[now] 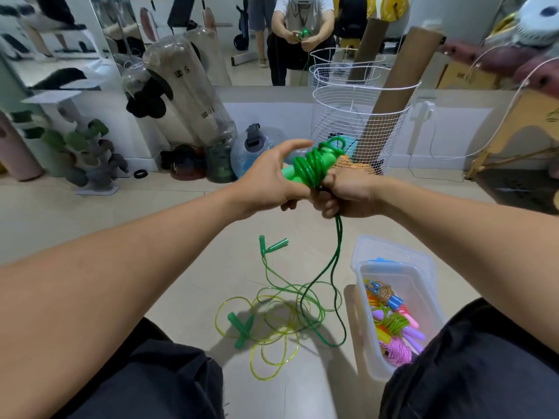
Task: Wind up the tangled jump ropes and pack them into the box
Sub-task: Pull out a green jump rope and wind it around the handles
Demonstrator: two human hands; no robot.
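Two hands meet in the head view, raised in front of me over the floor, both on one green jump rope (314, 164). My right hand (348, 195) has its fingers curled round the bundle from below, where the handles and the coils come together, and I judge it is there to clamp the finished turns so they cannot spring loose. My left hand (269, 182) grips the green handle end with its lower fingers while the forefinger and thumb stand out straight and spread, which I read as the hand placed to guide the next turn over the coil. The free length of that rope hangs from under my right hand down to the floor and loops there, so the winding is not yet done.

On the floor between my knees lies a tangle of yellow-green ropes (272, 325), with one pair of green handles (242, 328) crossed at its left and another pair (272, 246) at its far end, untouched. The clear plastic box (366, 337) sits just beside my right knee, near enough to drop bundles in without reaching; wound ropes in orange, blue, purple, pink and green are already packed inside.

As for writing, the tall clear bottles (187, 92) leaning by the mirror carry small dark marks and the figures 5 and 0; nothing more is legible to me.
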